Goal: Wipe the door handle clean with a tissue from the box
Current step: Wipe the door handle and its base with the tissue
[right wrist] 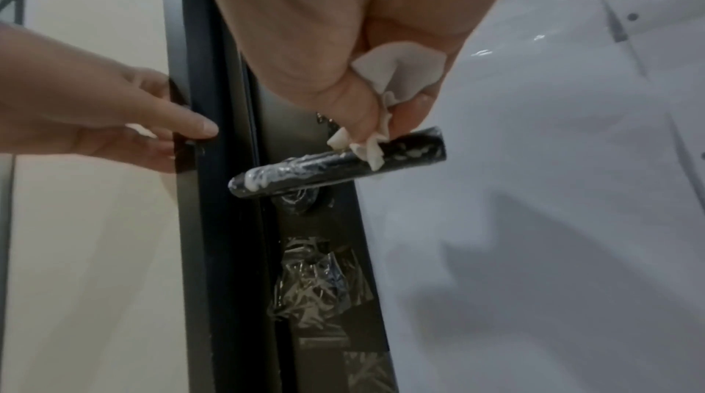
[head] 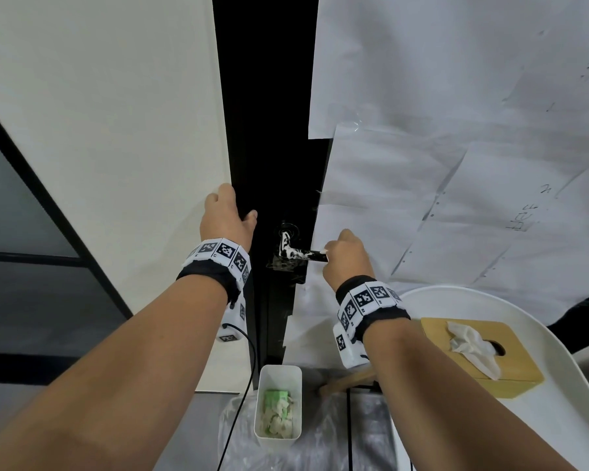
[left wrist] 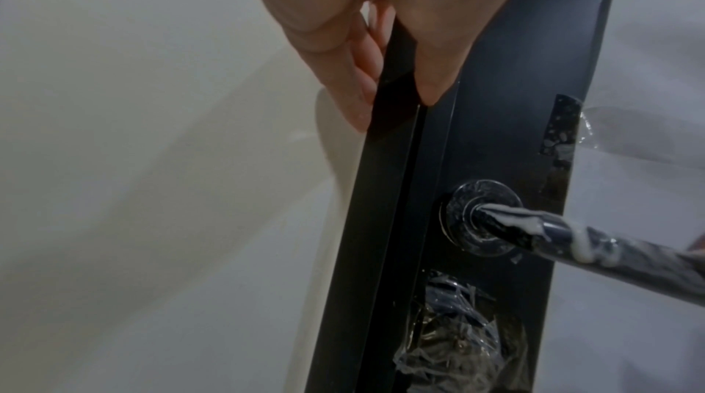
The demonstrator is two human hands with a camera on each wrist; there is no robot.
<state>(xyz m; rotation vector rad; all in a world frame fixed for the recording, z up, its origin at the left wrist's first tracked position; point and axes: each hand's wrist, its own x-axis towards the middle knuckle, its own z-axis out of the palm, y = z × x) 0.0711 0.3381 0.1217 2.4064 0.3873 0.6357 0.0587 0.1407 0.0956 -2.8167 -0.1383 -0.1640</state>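
Note:
The black lever door handle (head: 296,254) (left wrist: 610,248) (right wrist: 305,170) sticks out of the dark door stile (head: 269,147) and is smeared with white paste. My right hand (head: 330,251) (right wrist: 381,125) pinches a crumpled white tissue (right wrist: 396,67) and presses it on the handle near its free end. My left hand (head: 233,212) (left wrist: 393,104) (right wrist: 183,140) grips the door's edge just above the handle, thumb on the front, fingers round the back. A tan tissue box (head: 483,355) with a tissue poking out stands at lower right.
The box sits on a round white surface (head: 558,419). A white bin (head: 279,402) with used tissues stands on the floor below the handle. Plastic sheeting (head: 456,164) covers the door panel to the right; crumpled tape (right wrist: 316,285) sits below the handle.

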